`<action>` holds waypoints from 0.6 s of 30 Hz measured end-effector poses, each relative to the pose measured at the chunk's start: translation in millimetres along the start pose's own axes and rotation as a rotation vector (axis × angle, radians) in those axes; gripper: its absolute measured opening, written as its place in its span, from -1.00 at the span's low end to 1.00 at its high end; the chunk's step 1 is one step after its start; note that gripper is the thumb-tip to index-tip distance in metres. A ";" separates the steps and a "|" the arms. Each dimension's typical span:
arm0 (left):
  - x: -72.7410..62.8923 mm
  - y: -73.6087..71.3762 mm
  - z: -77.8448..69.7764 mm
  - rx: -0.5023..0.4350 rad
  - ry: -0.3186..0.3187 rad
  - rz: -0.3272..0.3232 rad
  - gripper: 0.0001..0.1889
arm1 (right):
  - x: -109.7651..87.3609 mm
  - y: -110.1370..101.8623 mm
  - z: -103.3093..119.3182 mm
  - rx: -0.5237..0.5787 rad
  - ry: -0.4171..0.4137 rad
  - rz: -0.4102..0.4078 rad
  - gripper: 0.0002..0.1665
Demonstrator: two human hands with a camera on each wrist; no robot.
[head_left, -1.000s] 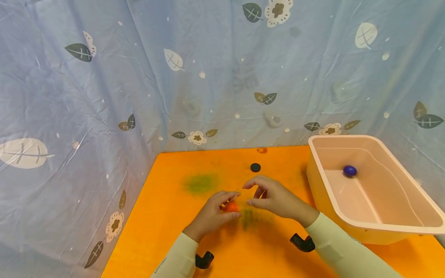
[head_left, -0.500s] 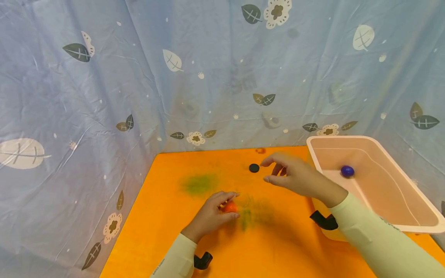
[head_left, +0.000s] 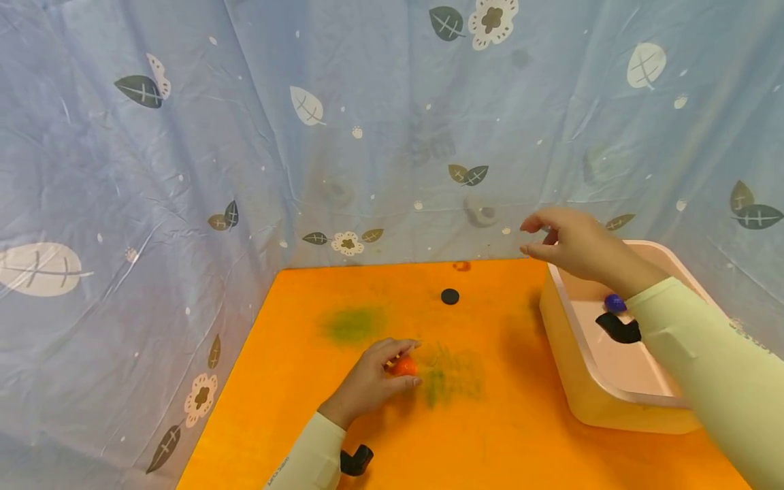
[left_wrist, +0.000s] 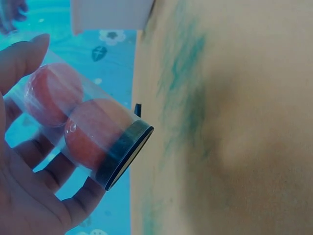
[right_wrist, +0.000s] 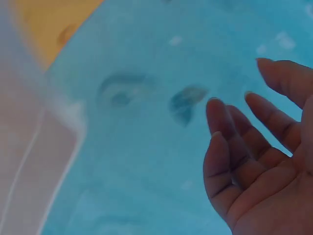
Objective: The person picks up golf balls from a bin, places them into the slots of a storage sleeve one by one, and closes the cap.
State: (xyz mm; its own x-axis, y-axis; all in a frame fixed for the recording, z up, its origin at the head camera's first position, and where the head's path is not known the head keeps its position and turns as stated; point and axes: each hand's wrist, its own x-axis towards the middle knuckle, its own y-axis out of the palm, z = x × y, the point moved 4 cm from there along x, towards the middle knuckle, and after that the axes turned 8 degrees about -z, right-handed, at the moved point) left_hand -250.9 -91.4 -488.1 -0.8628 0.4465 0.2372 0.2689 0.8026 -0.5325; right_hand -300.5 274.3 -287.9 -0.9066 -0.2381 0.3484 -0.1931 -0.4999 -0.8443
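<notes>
Toward the table's (head_left: 288, 367) far-right corner, the right hand (head_left: 578, 245) has been moved, fingers parted, empty, leaving the tube (left_wrist: 80, 115) gripped by the left hand (head_left: 370, 376) alone.

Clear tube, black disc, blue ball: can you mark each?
Clear tube (left_wrist: 79, 111), left wrist view: middle of its transparent wall.
Black disc (head_left: 450, 297), head view: its top face.
Blue ball (head_left: 614, 303), head view: its visible side.

Tub (head_left: 572, 367): pale pink; standing on the orange table (head_left: 490, 435);
Blue ball (head_left: 614, 303): inside the tub;
Right hand (head_left: 572, 241): raised, hiding the tub's far left corner;
Left hand (head_left: 372, 378): curled around a round orange thing (head_left: 404, 367), well left of the tub;
Black disc (head_left: 450, 297): flat on the table, left of the tub
</notes>
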 end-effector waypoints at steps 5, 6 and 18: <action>-1.8 -1.0 3.7 0.004 0.000 0.001 -0.38 | 10.6 -2.3 -60.2 -0.045 0.129 0.054 -0.49; -1.9 -1.3 4.4 0.004 0.001 0.000 -0.38 | 10.7 -3.4 -71.1 -0.052 0.147 0.064 -0.48; -1.3 -4.5 11.1 -0.009 -0.015 -0.016 -0.39 | -6.3 -6.6 -157.8 -0.199 0.230 0.190 -0.38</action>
State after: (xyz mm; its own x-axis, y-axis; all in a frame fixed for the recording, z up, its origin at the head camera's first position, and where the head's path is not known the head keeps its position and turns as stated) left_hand -255.7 -100.0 -495.0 -0.8735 0.4272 0.2334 0.2584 0.8133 -0.5214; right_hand -352.8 410.6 -348.8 -0.9897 -0.1057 0.0961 -0.0621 -0.2876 -0.9557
